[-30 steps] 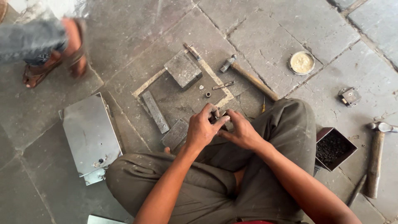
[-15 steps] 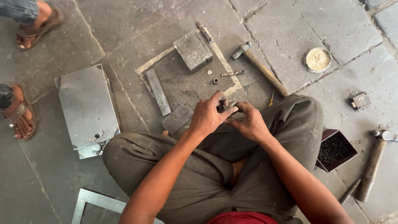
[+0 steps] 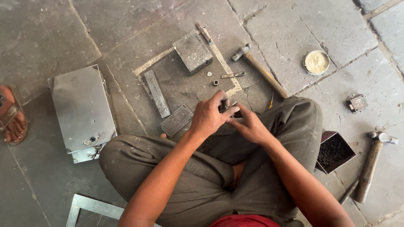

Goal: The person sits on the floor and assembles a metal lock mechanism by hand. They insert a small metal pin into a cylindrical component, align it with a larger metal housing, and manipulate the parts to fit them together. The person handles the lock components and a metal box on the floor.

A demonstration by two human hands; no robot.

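While pinched together over the crossed legs, left hand [image 3: 209,115] and right hand [image 3: 249,125] with fingertips closed on a small metal part [image 3: 230,108], mostly hidden by the fingers, just above the stone floor [image 3: 63,33]. Ahead: one square metal block [image 3: 193,51], one flat bar [image 3: 157,93], one smaller plate [image 3: 176,120], a small ring [image 3: 216,83]. Two hammers, one [image 3: 260,70] beyond the right knee, one [image 3: 373,162] at the right edge; one round tin [image 3: 316,62]; one dark box [image 3: 334,151]; one steel sheet [image 3: 82,110] left; another person's sandalled foot [image 3: 12,117] at the left edge.
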